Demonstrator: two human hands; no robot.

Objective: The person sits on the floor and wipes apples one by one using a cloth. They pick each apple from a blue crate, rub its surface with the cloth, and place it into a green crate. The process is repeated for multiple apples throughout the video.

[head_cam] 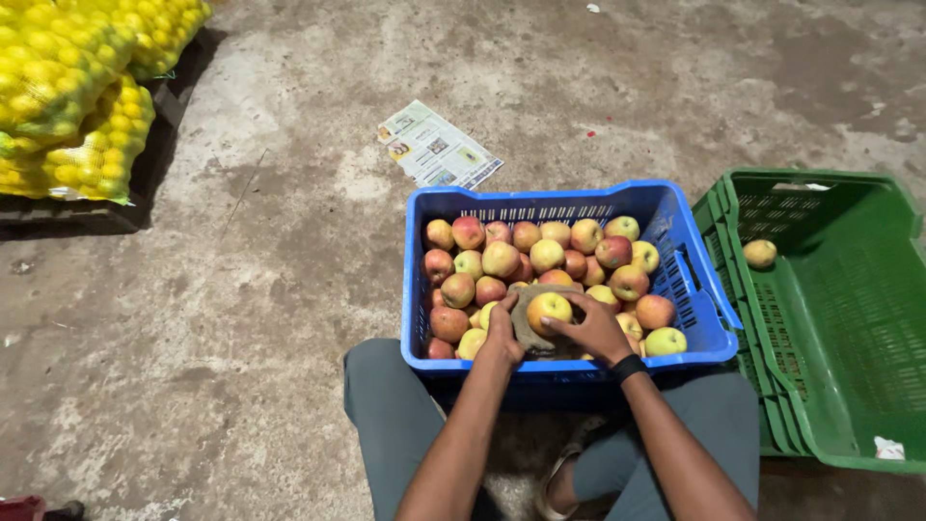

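You are sitting low on the concrete floor [241,289] with a blue crate [675,289] between your knees, and both your hands are working over 1 apple [549,307] at the near edge of that crate. Your right hand [596,328] is closing its fingers around the right side of the yellow-red apple, gripping it firmly, while your left hand [502,333] is pressing a brownish cloth [529,333] against the apple's left and underside, its fingers curled tight on the cloth. The apple is sitting just above the heap of other apples [540,256], which are filling the blue crate nearly to its rim in red, pink and yellow-green. You are wearing a black band [628,367] on your right wrist, and your grey trousers [395,415] are framing the crate's near wall. Just beside the blue crate, on your right, a green crate [849,386] is standing on a stack of like crates, and it is holding 1 lone apple [759,253] near its far left corner; a small white scrap [888,448] is lying at its near corner. Beyond the blue crate a printed paper sheet [439,147] is lying flat on the floor. Well apart, at the far left, net sacks of yellow fruit [77,87] are piling on a dark pallet [116,207].
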